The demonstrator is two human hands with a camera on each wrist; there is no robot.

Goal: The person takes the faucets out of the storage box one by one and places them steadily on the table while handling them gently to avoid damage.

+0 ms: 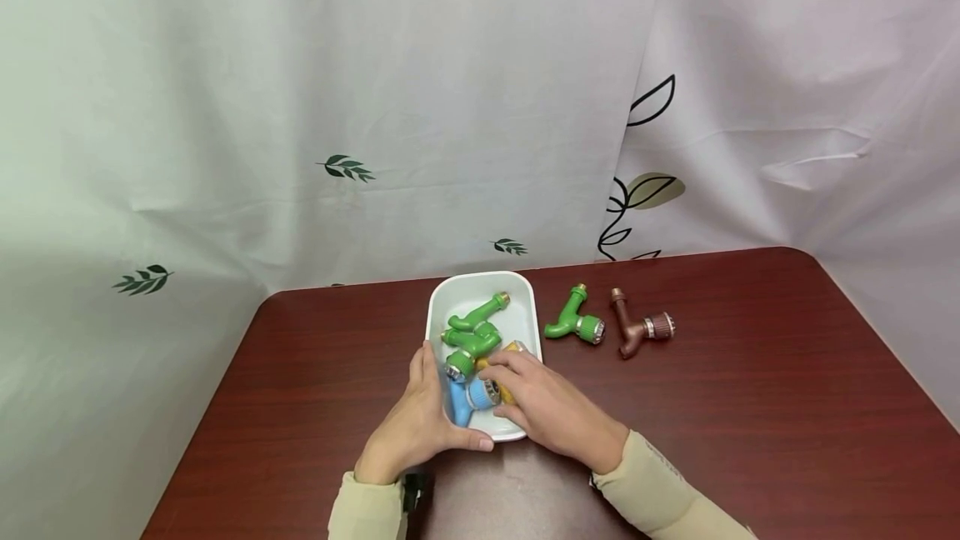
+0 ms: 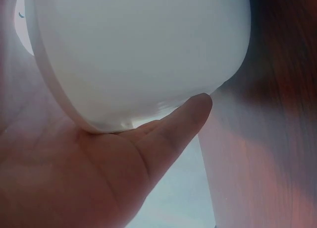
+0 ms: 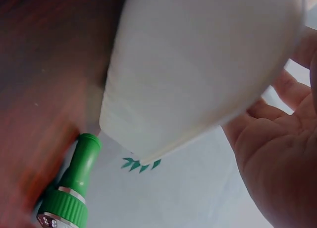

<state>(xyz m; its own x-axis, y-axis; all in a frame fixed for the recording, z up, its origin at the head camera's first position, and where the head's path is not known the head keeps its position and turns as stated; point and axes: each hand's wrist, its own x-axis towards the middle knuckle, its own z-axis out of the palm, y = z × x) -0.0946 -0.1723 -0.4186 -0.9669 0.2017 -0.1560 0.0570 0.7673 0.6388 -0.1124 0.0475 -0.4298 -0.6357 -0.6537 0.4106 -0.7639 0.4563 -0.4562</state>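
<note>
A white plastic tray (image 1: 486,275) stands on the table with several taps in it. My left hand (image 1: 416,419) rests against its near left corner, fingers straight along the left wall and thumb along the near rim. My right hand (image 1: 543,402) reaches over the right rim, its fingers and thumb around a yellow tap (image 1: 506,394) that they partly hide. Beside those fingers lies a blue tap (image 1: 462,403). Two green taps, an upper one (image 1: 477,317) and a lower one (image 1: 472,343), lie farther back in the tray. Both wrist views show the tray's outer wall (image 2: 143,49).
Right of the tray, a green tap (image 1: 573,319) and a brown tap (image 1: 634,328) lie on the dark red table (image 1: 750,390). A pale cloth backdrop (image 1: 465,107) with leaf prints hangs behind the table's far edge.
</note>
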